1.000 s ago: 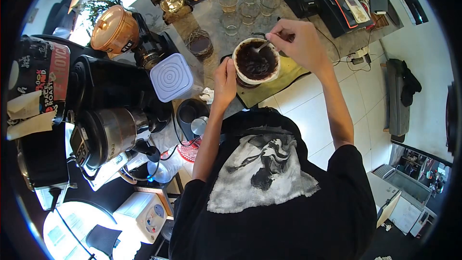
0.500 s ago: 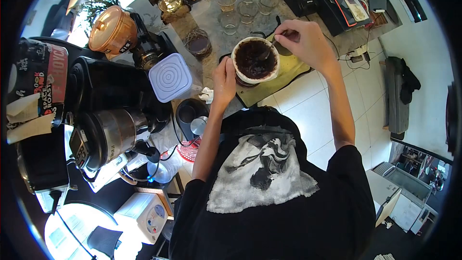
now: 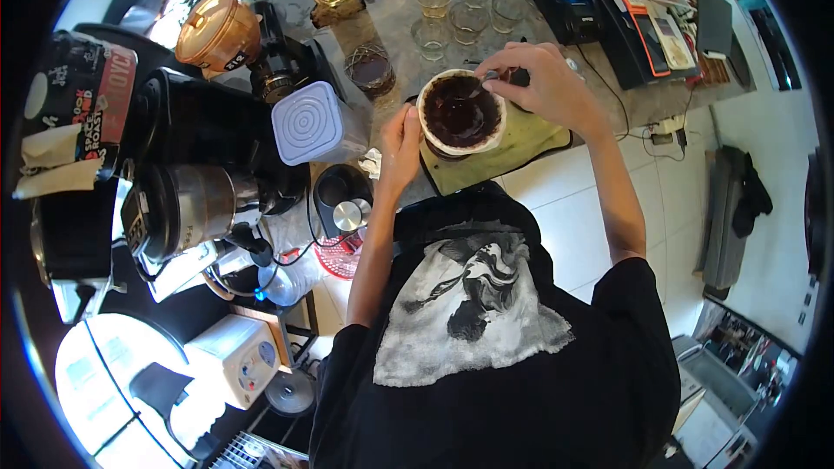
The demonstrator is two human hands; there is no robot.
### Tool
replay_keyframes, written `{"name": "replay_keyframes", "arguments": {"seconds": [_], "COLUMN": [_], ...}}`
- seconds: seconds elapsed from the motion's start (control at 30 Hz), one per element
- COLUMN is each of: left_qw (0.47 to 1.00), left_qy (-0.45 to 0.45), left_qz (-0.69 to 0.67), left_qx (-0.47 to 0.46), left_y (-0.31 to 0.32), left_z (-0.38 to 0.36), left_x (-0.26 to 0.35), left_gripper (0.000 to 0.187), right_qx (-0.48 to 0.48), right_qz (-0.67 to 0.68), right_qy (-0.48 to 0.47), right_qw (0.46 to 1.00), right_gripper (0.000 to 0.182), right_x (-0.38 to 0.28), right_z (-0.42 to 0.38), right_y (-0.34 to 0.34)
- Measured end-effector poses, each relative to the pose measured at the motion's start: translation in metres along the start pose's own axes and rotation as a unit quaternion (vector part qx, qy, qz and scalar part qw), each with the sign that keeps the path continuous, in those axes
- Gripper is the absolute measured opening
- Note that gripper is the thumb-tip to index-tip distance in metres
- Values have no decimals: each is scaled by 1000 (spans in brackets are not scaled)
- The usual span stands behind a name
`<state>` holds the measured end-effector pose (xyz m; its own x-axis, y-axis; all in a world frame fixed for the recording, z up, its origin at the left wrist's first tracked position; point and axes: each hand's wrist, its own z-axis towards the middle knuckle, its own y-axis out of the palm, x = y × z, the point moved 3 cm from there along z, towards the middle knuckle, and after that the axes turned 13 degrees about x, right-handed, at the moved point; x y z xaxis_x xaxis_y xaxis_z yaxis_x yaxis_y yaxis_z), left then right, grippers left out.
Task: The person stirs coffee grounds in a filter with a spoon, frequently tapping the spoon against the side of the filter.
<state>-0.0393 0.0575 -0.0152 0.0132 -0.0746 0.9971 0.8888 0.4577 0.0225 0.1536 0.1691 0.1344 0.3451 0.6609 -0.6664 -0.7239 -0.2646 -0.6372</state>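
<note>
A white round dripper (image 3: 499, 134) with dark wet coffee grounds (image 3: 460, 113) inside stands at the counter's front edge, partly over a green cloth (image 3: 521, 149). My left hand (image 3: 401, 146) holds the dripper by its left side, fingers against the rim. Over its upper right rim, my right hand (image 3: 543, 82) pinches a small metal spoon (image 3: 489, 78), whose lower end reaches toward the grounds. What supports the dripper from below is mostly hidden.
Several clear glasses (image 3: 469, 23) stand behind the dripper, with a glass of dark liquid (image 3: 371, 69) to the left. A lidded plastic container (image 3: 308, 124), a kettle (image 3: 195, 208) and a card terminal (image 3: 565, 9) are also around.
The camera view has shifted slightly. My right hand has moved a little left and down relative to the dripper, and the spoon has moved toward the rim. My left hand keeps its hold.
</note>
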Motion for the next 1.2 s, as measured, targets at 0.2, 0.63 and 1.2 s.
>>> {"name": "replay_keyframes", "arguments": {"seconds": [0.2, 0.63, 1.2], "left_qw": [996, 966, 947], "left_qy": [-28, 4, 69], "left_qz": [-25, -48, -54], "left_qx": [86, 256, 309], "left_y": [6, 22, 41], "left_z": [-14, -39, -47], "left_x": [7, 15, 51], "left_gripper": [35, 39, 39], "right_qx": [-65, -119, -152], "right_qz": [99, 53, 216], "right_qy": [-28, -71, 2], "right_qw": [993, 989, 965], "right_gripper": [17, 31, 35], "right_x": [34, 36, 85], "right_z": [15, 37, 66], "right_y": [16, 14, 29]}}
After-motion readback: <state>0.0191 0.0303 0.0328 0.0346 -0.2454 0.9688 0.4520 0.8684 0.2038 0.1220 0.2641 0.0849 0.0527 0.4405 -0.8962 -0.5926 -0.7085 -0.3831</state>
